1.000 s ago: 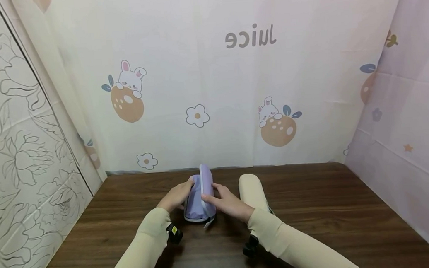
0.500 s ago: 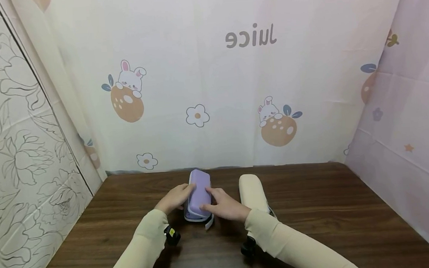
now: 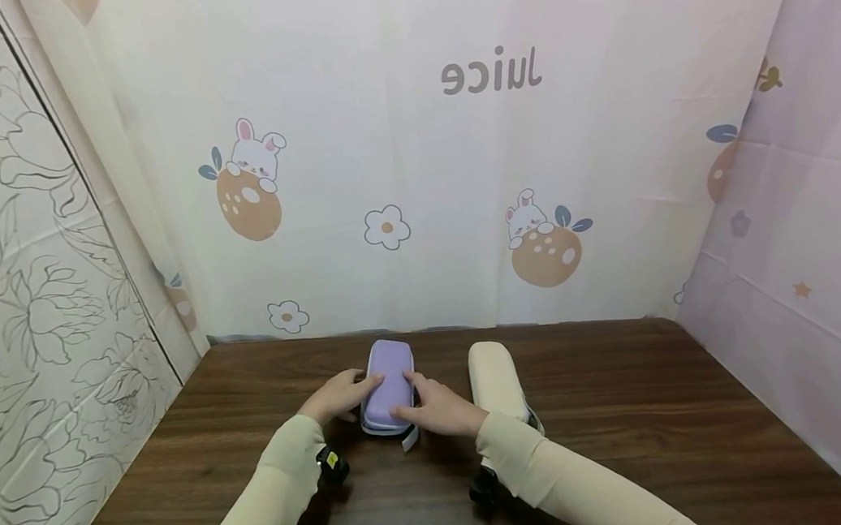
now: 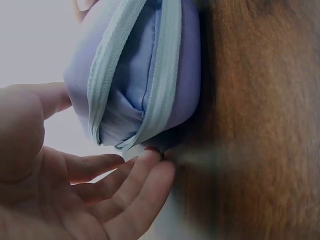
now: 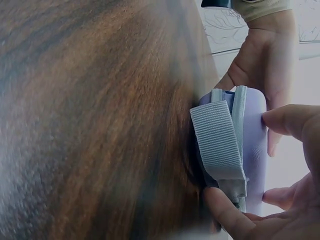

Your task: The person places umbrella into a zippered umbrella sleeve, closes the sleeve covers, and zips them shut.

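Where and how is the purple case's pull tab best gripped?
Probably pinch the pull tab by its free end, across its flat faces, with the right hand, coming from the near side: it is a flat strip jutting out at the near right corner of the purple case, close to that hand.

The purple case (image 4: 145, 65) runs past the left wrist view's top edge.

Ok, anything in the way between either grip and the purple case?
Nothing visible: the left grip and right grip already touch the purple case. The cream case lies apart, to its right.
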